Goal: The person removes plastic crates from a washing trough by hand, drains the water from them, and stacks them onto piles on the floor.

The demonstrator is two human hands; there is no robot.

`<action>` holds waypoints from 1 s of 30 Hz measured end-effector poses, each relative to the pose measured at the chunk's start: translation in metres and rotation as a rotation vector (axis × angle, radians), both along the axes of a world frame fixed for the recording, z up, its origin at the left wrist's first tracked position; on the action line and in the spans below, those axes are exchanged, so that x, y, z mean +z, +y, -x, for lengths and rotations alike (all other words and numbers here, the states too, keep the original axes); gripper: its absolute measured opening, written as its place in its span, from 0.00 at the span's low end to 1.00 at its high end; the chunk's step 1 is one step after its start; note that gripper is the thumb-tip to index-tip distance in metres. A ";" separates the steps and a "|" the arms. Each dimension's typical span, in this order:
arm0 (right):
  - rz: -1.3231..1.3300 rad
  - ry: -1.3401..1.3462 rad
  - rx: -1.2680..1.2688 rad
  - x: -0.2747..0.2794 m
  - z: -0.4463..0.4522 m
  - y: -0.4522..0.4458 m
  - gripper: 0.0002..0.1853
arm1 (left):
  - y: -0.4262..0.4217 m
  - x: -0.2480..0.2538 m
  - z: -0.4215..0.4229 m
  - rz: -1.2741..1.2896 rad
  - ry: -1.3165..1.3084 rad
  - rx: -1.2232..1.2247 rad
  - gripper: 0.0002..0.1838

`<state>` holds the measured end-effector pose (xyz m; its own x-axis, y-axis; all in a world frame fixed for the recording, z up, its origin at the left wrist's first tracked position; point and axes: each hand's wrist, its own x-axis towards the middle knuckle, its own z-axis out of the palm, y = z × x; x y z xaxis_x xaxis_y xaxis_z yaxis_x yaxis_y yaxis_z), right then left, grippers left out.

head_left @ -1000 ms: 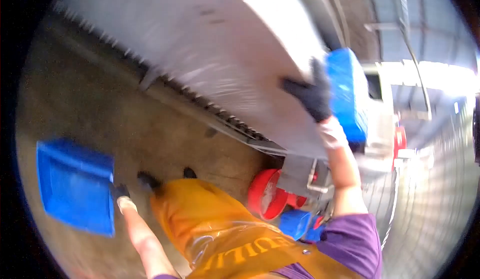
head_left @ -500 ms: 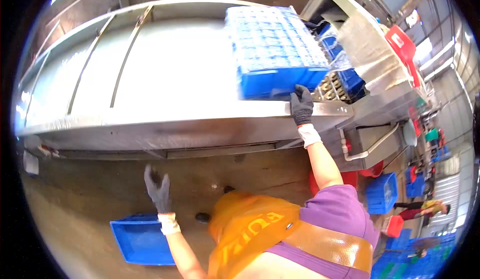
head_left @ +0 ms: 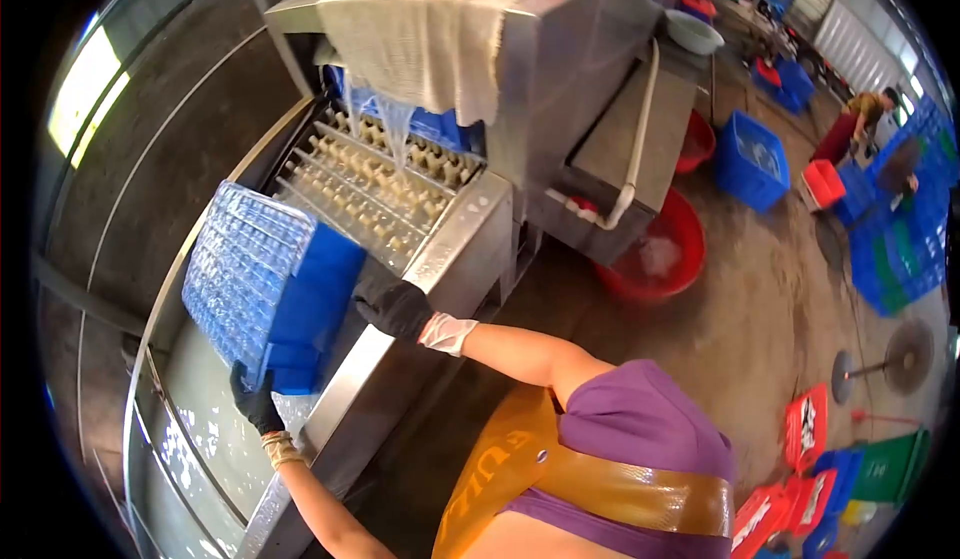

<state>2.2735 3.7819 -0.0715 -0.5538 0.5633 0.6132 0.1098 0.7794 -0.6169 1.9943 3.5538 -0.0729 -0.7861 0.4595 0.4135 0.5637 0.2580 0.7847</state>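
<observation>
A blue plastic crate [head_left: 320,294] lies tipped over at the loading end of the metal machine, its wet gridded base [head_left: 245,264] facing up and left. My left hand [head_left: 255,399], in a dark glove, grips the crate's near lower corner; the fingertips are partly hidden. Beside the crate's right side is my right hand [head_left: 395,309], gloved too, over the metal rim [head_left: 375,354]. Its fingers are loosely bent, with nothing visible in them. Just beyond the crate is a conveyor bed [head_left: 375,194] with rows of pale pegs.
Water falls over another blue crate [head_left: 430,124] inside the machine, below a hanging cloth [head_left: 420,44]. A red basin [head_left: 660,254] and a blue bin [head_left: 752,162] stand on the floor at right. Farther off, a person [head_left: 850,124] bends over. A fan [head_left: 905,349] stands at right.
My view has swung right toward the machine. My left hand, empty and away from the crate before, is now at its corner. My right hand has left the crate's front edge.
</observation>
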 end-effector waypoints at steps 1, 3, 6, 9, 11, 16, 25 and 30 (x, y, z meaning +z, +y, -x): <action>-0.026 0.032 -0.015 -0.004 0.000 0.001 0.11 | 0.012 0.021 -0.008 -0.024 -0.001 0.021 0.32; -0.050 -0.056 -0.046 -0.020 0.006 0.005 0.17 | 0.045 0.076 -0.039 -0.201 -0.124 -0.029 0.26; 0.078 0.120 -0.102 -0.003 0.004 0.004 0.32 | 0.078 0.146 -0.057 -0.278 -0.117 0.018 0.19; 0.298 0.159 -0.211 -0.007 0.020 0.008 0.38 | 0.082 0.184 -0.110 -0.448 -0.230 -0.018 0.17; 0.979 0.317 0.335 -0.001 0.029 0.015 0.39 | 0.073 0.179 -0.149 -0.495 -0.222 0.027 0.18; 1.497 0.758 1.216 0.067 0.005 -0.070 0.33 | 0.022 0.132 -0.159 -0.595 -0.331 0.312 0.19; 1.120 0.369 1.289 0.098 0.011 -0.158 0.34 | -0.141 0.056 -0.173 -0.762 -0.274 0.065 0.26; 0.702 -0.066 1.203 0.061 0.025 -0.205 0.29 | -0.216 -0.010 -0.241 -0.855 -0.652 0.309 0.24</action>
